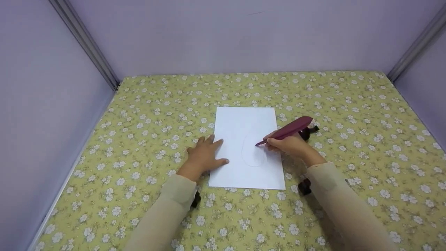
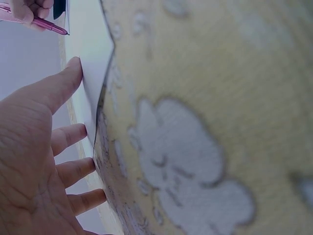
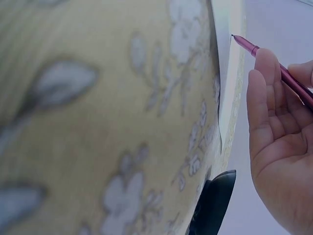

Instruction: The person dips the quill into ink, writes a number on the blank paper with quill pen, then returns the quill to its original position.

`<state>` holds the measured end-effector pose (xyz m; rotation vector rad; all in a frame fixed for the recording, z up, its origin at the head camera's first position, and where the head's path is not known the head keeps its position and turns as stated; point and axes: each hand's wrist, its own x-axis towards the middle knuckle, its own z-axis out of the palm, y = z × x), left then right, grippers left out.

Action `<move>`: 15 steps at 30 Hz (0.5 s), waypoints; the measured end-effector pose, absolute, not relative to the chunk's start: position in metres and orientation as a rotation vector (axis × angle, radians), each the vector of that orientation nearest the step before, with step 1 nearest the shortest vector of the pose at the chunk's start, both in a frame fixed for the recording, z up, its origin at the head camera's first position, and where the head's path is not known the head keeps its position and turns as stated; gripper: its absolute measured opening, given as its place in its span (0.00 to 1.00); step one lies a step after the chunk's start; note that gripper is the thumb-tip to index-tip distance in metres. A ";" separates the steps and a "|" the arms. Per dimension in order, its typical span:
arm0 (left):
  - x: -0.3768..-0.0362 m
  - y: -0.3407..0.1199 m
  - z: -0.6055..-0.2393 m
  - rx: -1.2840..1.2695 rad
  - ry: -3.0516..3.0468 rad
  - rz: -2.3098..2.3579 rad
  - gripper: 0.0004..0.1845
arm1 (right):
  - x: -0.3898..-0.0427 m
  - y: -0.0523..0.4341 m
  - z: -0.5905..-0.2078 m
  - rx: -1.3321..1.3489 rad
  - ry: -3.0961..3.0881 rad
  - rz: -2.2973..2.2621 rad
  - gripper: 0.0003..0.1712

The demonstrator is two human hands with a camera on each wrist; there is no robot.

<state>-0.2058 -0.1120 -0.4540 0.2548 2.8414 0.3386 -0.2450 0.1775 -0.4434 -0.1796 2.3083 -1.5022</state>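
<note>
A white sheet of paper (image 1: 244, 122) lies on the flowered cloth, with a thin curved line drawn on it like an open-topped loop. My right hand (image 1: 291, 144) pinches a dark red feather-shaped pen (image 1: 294, 127) near its lower end, the tip at the paper right of the loop's middle. In the right wrist view the pen (image 3: 293, 83) runs between thumb and fingers, its dark point at the sheet (image 3: 224, 63). My left hand (image 1: 203, 155) rests at the sheet's left edge, fingers spread, with the thumb and a fingertip on the paper.
A yellow cloth (image 1: 156, 122) with white flowers covers the table. Pale lilac panels (image 1: 244, 42) stand at the back and both sides, with grey metal posts (image 1: 87, 42) at the corners. Black wrist-camera parts (image 1: 304, 187) show by the right wrist.
</note>
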 end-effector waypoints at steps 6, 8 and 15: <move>-0.205 -0.113 -0.454 0.267 2.841 0.340 0.42 | -0.247 0.174 -0.445 -0.190 2.300 -1.493 0.18; -0.205 -0.113 -0.455 0.262 2.841 0.349 0.42 | -0.248 0.172 -0.444 -0.198 2.307 -1.481 0.18; -0.205 -0.112 -0.455 0.248 2.845 0.345 0.43 | -0.251 0.164 -0.444 -0.190 2.303 -1.464 0.16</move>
